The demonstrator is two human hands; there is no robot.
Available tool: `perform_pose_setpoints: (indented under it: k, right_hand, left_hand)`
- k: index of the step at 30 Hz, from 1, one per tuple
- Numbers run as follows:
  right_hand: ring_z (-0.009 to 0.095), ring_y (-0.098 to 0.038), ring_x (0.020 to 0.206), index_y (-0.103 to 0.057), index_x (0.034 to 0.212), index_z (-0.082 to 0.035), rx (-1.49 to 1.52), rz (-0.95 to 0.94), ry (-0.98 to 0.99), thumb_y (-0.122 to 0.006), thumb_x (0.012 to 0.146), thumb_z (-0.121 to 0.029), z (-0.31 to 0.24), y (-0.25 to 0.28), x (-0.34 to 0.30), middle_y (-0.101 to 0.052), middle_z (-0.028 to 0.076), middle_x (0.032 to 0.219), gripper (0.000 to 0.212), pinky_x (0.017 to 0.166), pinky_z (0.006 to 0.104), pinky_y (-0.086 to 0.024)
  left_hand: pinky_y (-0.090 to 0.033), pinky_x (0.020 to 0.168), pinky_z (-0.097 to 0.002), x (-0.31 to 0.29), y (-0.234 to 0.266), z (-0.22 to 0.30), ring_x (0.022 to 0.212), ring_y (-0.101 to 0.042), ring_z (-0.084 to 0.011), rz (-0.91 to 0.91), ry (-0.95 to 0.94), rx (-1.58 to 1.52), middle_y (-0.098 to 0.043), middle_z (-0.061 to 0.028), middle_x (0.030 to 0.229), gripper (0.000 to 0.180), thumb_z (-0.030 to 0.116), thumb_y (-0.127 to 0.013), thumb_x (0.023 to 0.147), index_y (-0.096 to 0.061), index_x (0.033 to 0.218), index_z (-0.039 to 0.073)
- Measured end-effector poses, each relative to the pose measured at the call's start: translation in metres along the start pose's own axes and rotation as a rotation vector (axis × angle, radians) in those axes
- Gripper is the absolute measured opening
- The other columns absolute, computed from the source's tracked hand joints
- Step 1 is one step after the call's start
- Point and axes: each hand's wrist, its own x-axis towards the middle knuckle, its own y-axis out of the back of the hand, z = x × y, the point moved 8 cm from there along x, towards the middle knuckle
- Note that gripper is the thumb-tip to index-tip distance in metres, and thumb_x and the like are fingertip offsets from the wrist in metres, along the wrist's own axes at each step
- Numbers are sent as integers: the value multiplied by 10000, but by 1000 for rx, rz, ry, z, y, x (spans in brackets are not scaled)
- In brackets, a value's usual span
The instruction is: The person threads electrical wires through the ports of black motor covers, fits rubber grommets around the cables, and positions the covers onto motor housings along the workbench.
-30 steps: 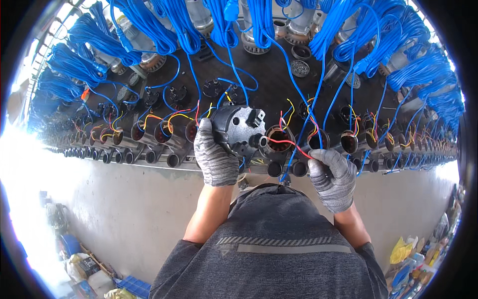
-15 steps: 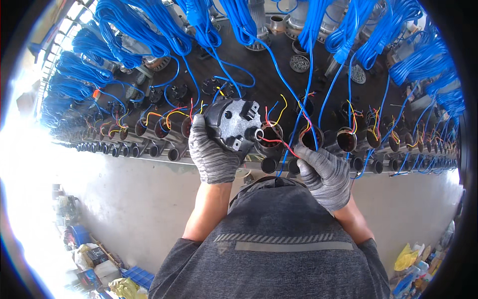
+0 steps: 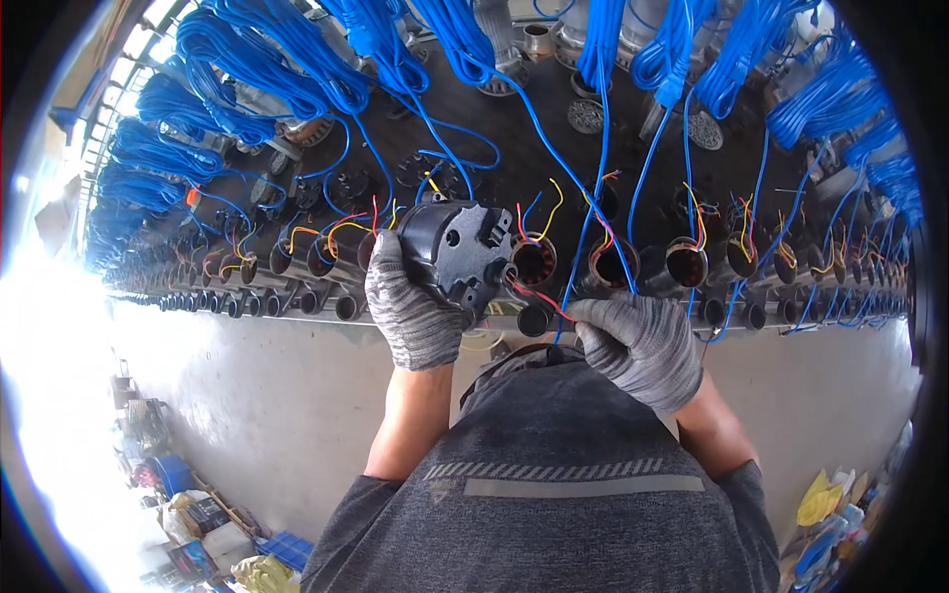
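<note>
Gloved hands hold a black motor end cap [image 3: 450,239] and a thin red wire [image 3: 542,296] at a crowded workbench [image 3: 484,119]

At the near left, a blue crate [image 3: 287,549] lies among clutter on the grey floor [image 3: 247,395]. Above it in the view, open metal cylinders [image 3: 341,272] line the near edge of the bench, with yellow, red and blue wires poking from their mouths. Coiled blue cables [image 3: 262,64] run along the far side, their loose ends trailing toward the cylinders.

Left of centre, the left hand [image 3: 413,316], in a striped grey knitted glove, is wrapped around the left side and underside of the end cap, thumb pointing up. The cap is held above the bench's near edge, its lugged face turned toward the right. From the short spout at its near right side, the red wire stretches rightward, passing in front of an open cylinder [image 3: 554,259].

To the right, the right hand [image 3: 641,346], gloved alike, pinches the wire's other end between thumb and forefinger, the remaining fingers curled in.

Farther right, on the far part of the bench, is a round dish [image 3: 704,130] of small metal pieces. At the near right, a yellow bag [image 3: 819,497] lies on the floor.
</note>
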Motion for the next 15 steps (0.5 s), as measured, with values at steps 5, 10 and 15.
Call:
perform_pose_setpoints:
  k: [5, 10, 15]
  right_hand:
    - [300, -672, 664, -687, 944, -77, 83, -39, -47, -715, 826, -54, 4, 9, 8, -680, 105, 784, 123, 581, 374, -526]
    - [315, -688, 707, -663, 968, -59, 154, -66, -123, -687, 882, -73, 11, 9, 20, -689, 139, 820, 90, 609, 374, -537]
    - [310, -717, 789, -694, 1063, -57, 246, -41, -101, -656, 923, -70, 13, 3, 22, -720, 148, 908, 146, 685, 364, -571]
  left_hand:
    - [-572, 880, -380, 5, 10, 11, 960, -701, -246, -148, -241, 442, -705, -127, 1083, 417, 373, -547, 996, -658, 1152, 2]
    - [-569, 847, -341, 2, 9, 8, 906, -699, -186, -172, -190, 323, -715, -84, 1017, 378, 370, -556, 999, -687, 1075, 23]
    - [-569, 840, -341, 2, 11, 9, 917, -701, -192, -155, -191, 329, -719, -77, 1018, 381, 376, -555, 999, -689, 1081, 29]
